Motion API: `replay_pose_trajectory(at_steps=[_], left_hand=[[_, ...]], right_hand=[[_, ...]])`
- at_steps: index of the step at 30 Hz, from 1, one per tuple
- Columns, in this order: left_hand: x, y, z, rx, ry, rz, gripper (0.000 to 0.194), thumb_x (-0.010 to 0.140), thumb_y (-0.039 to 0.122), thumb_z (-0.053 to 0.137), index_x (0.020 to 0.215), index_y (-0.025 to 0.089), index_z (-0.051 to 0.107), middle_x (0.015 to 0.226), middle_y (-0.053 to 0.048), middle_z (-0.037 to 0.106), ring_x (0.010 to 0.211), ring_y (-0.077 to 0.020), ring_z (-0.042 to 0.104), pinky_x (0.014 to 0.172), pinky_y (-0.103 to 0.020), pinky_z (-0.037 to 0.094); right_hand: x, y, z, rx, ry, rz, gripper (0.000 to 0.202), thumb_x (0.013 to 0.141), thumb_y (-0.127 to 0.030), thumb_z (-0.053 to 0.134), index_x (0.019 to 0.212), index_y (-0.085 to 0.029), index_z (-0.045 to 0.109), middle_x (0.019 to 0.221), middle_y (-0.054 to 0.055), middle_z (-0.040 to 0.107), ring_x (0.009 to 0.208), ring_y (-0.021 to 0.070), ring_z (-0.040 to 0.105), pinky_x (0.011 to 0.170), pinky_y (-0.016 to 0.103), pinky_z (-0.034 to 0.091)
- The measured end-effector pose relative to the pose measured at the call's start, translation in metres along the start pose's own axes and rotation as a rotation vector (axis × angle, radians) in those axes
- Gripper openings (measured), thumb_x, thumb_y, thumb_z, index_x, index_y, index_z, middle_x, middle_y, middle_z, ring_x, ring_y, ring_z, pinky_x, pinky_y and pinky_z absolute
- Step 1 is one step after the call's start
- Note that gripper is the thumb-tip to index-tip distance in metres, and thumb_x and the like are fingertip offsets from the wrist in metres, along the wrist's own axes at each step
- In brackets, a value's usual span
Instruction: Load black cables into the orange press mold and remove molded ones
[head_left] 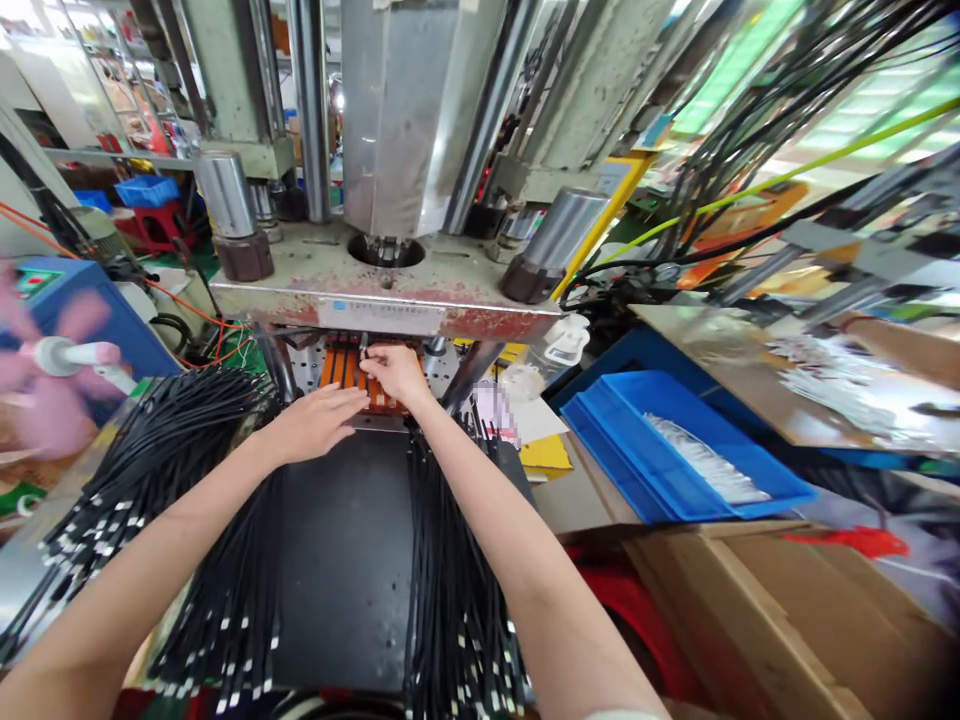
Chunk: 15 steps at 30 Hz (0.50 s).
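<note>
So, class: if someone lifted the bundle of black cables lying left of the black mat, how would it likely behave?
The black cables would probably flop and sag, being long, thin strands. They would likely splay apart, since they lie loose and fanned. The bundle may be heavy for one hand, given how many there are.

Factory floor: heavy vertical press [405,150], bundles of black cables [450,600], blue parts bins [675,450], cardboard cartons [787,620]

No text can be read; the label strip [381,316] on the press plate [480,290] is blurred
</note>
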<state>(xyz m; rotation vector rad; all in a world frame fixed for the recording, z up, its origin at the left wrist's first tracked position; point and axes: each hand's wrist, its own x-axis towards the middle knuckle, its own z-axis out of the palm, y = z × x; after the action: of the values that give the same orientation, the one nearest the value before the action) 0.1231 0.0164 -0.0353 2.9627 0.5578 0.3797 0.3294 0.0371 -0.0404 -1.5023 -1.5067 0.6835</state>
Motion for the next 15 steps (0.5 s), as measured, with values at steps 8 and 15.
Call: replay_pose_trajectory(at_steps=[8, 15], left_hand=[[0.056, -0.022, -0.014, 0.091, -0.207, -0.249, 0.054, 0.101, 0.043, 0.021, 0.149, 0.024, 0.037, 0.154, -0.007, 0.037, 0.143, -0.0210, 0.034, 0.120, -0.053, 0.000], [0.125, -0.060, -0.008, 0.087, -0.253, -0.492, 0.057, 0.099, 0.042, 0.020, 0.143, 0.017, 0.045, 0.147, -0.012, 0.048, 0.133, -0.0257, 0.046, 0.113, -0.039, 0.030]], right_hand=[[-0.003, -0.009, -0.006, -0.517, 0.175, 0.001, 0.018, 0.088, -0.018, 0.056, 0.096, -0.019, 0.073, 0.105, 0.011, 0.071, 0.103, 0.0239, 0.063, 0.091, 0.034, 0.044], [-0.026, -0.023, -0.007, -0.608, 0.022, 0.071, 0.014, 0.084, -0.035, 0.066, 0.082, -0.022, 0.070, 0.089, 0.006, 0.069, 0.090, 0.0231, 0.063, 0.082, 0.035, 0.042]])
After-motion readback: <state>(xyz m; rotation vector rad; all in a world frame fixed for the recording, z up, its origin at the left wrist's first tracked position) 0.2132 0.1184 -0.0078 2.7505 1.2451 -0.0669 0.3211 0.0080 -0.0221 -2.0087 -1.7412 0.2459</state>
